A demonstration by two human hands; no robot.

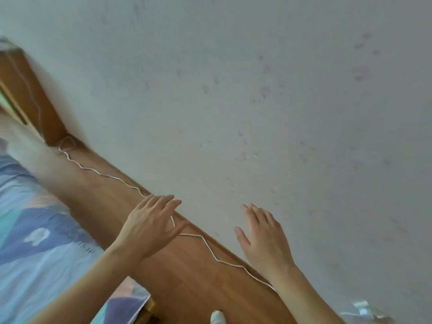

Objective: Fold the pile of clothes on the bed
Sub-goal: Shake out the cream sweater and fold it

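bed (35, 242): 7–9 o'clock, blue/teal patterned cover, blurred; bare part only, no pile of clothes in frame, can't tell where the task's clothes are.
floor (177, 277): wood boards, diagonal strip from 10 o'clock down to 5 o'clock, between bed and wall.
wall (257, 90): pale, faint pinkish smudges, fills 11 through 4 o'clock; meets the floor along the diagonal.
cord (210, 250): thin white line lying kinked on the floor beside the wall base, loops at 9–10 o'clock, passes behind both hands.
left hand (149, 226): 6–7 o'clock, palm down, over floor; grip apart, fingers spread, holding nothing.
white object (217, 318): 6 o'clock at bottom edge, on the floor, too cropped to identify.
right hand (264, 239): 5 o'clock, palm facing the wall; grip apart, fingers loosely together and extended, holding nothing.
light fabric (364, 312): 5 o'clock corner, blurred, can't tell what it is.
containers: can't make out any.
view: tilted hard, motion blur at the left edge.
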